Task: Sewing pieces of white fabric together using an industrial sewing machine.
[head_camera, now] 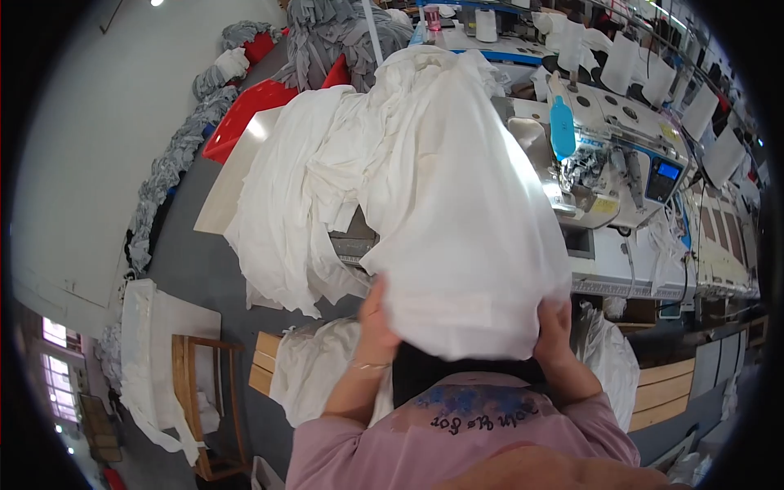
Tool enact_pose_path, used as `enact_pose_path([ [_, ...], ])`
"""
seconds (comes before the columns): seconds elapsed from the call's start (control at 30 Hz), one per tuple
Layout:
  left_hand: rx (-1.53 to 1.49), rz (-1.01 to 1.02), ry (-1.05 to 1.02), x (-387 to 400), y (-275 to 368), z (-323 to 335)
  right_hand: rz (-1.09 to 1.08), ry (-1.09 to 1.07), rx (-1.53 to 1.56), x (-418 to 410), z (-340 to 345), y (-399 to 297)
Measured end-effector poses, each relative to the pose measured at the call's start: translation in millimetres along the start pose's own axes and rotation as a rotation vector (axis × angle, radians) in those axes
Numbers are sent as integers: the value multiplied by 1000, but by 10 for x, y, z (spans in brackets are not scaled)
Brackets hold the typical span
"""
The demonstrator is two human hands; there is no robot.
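Observation:
A large piece of white fabric stretches from the heap at the back of the table towards my body. My left hand grips its near left edge, and my right hand has the near right edge. The fingers are partly hidden by the cloth and slightly blurred. Left of this piece, more white fabric hangs in folds over the table's front. An overlock sewing machine with a small lit display stands to the right, a blue holder on its front.
White thread cones stand behind the machine. A red crate and grey fabric heaps are at the back left. White cloth covers part of a wooden bench around me. A wooden frame stands at the left.

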State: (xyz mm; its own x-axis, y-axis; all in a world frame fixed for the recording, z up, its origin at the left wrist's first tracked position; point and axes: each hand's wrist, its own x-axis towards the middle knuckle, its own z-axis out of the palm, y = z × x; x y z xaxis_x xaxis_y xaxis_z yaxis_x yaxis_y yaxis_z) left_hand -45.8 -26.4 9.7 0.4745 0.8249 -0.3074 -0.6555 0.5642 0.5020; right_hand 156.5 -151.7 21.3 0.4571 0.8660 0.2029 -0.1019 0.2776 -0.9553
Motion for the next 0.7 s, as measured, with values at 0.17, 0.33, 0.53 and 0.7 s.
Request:
enact_pose_path([
  [0.17,795,287,-20,-420,462,-289,330,-433,-574,-123,-320,521],
  [0.33,1016,95,113,-480,34,-448,-226,-467,-1046,201,7,378],
  [0.53,1269,237,-349,-780,44,-486,-685,-1288,-863,531,870,-80],
  [0.7,1272,579,52,-395,595,-844,-975,-1183,-744,570,979,-131],
])
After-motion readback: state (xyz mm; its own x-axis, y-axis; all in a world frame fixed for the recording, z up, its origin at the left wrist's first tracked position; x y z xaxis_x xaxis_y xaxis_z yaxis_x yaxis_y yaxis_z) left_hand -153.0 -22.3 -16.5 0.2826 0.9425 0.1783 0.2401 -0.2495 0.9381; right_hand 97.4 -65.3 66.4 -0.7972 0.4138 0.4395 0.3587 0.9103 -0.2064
